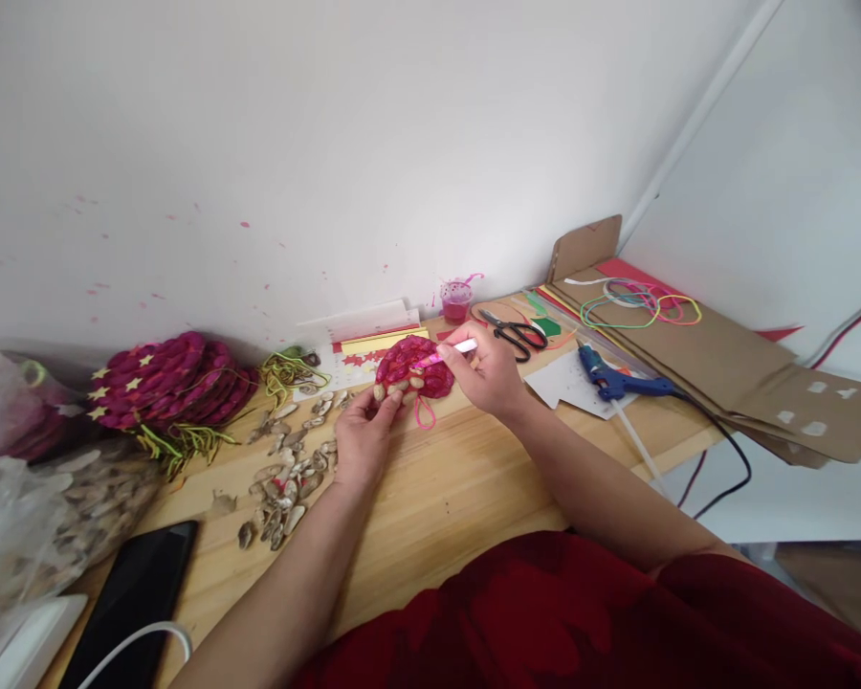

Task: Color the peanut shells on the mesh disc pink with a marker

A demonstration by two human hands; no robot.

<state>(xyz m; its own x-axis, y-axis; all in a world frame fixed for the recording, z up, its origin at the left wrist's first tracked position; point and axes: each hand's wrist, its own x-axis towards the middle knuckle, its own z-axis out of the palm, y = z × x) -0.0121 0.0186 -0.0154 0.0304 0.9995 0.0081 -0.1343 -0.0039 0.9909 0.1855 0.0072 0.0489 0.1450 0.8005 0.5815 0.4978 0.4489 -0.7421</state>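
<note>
My left hand [364,429] grips the near-left edge of a round disc [400,356] covered in shell halves. Most of its shells are magenta; a few along the near edge are bare tan. A pink cord loop [425,413] hangs from the near side. In my right hand [489,371] is a small paintbrush [462,346] with a white handle and pink toward its tip, which meets the disc's painted surface. Behind the disc stands a clear cup of pink paint [456,304]. Loose nut-like shells [287,483] lie left of my left hand.
At left are stacked magenta discs with yellow stars [168,378], a bag of shells [93,507] and a black phone [133,603]. To the right lie black-handled scissors [513,333], a blue glue gun [621,381] with its cable, and cardboard [695,349] with coloured cords.
</note>
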